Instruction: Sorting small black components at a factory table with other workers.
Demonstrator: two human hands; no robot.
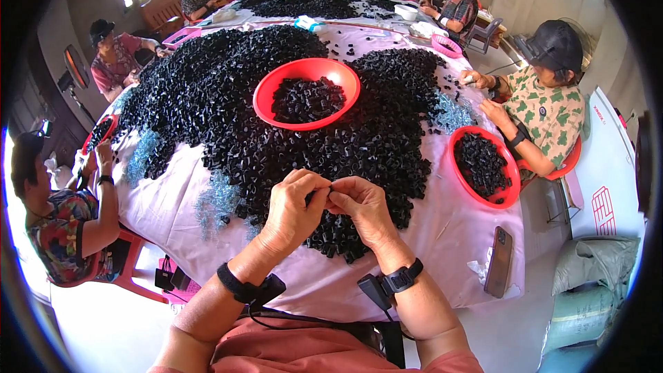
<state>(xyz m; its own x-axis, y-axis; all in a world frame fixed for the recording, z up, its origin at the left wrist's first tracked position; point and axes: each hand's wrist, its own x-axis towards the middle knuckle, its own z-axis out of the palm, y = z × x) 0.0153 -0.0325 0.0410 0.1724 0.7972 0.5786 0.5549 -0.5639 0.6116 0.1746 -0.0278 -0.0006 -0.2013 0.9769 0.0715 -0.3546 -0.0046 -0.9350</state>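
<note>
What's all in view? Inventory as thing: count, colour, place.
small parts: too many to count, black, heaped across table
tablecloth: pale pink, under heap
centre bowl: 1, red, on heap, holds black parts
right bowl: 1, red, table's right edge, holds black parts
strand clumps: several, bluish, around heap
phone: 1, dark, near right corner
other people: at least nine, mixed clothing, around table
fan: 1, dark, left
sacks: at least two, grey-green, floor right
dark piece: 1, mostly hidden, between fingertips
wrist straps: 2, black, both wrists
left hand: 1, pinching dark piece
right hand: 1, same
</note>
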